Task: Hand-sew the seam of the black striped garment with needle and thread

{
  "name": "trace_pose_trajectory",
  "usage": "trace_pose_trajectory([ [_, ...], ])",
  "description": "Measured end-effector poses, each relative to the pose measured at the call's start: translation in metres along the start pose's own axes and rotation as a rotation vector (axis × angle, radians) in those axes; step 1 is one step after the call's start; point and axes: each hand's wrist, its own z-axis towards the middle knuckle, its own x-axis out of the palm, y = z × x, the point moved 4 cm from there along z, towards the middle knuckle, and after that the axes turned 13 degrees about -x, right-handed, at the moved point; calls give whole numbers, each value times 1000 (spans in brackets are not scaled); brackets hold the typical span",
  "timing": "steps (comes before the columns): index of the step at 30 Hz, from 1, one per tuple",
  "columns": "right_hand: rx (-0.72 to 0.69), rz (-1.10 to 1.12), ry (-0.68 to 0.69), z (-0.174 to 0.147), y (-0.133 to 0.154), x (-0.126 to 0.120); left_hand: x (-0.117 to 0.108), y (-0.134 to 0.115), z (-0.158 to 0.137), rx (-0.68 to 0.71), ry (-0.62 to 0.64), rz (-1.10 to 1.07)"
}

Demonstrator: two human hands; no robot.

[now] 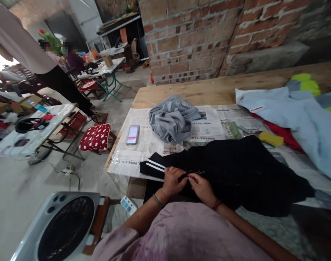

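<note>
A black garment (233, 166) with two white stripes at one end lies along the near edge of the table and hangs over it. My left hand (173, 181) is closed on the garment's edge beside the stripes. Close against it, my right hand (200, 186) pinches the same edge, with thumb and finger together. Some loose dark thread shows just above the fingertips. Whether a small tool is between the fingers I cannot make out. A bundled grey cloth (172, 117) lies beyond my hands.
Newspaper (127, 159) under clear plastic covers part of the wooden table (154, 95). A phone (133, 135) lies at the left, light-blue clothing (287, 116) and a yellow piece (271, 139) at the right. A fan (66, 224) stands lower left; a person (26, 40) stands beyond a red-cushioned stool (95, 137).
</note>
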Motion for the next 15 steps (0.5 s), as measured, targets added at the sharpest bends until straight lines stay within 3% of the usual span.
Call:
trace_pose_trajectory([
  [6, 85, 42, -14, -5, -7, -1, 6, 0, 2, -30, -23, 40],
  [12, 66, 25, -71, -1, -4, -4, 9, -4, -5, 139, -35, 112],
  [15, 67, 0, -48, 0, -1, -3, 6, -4, -7, 154, -63, 134],
])
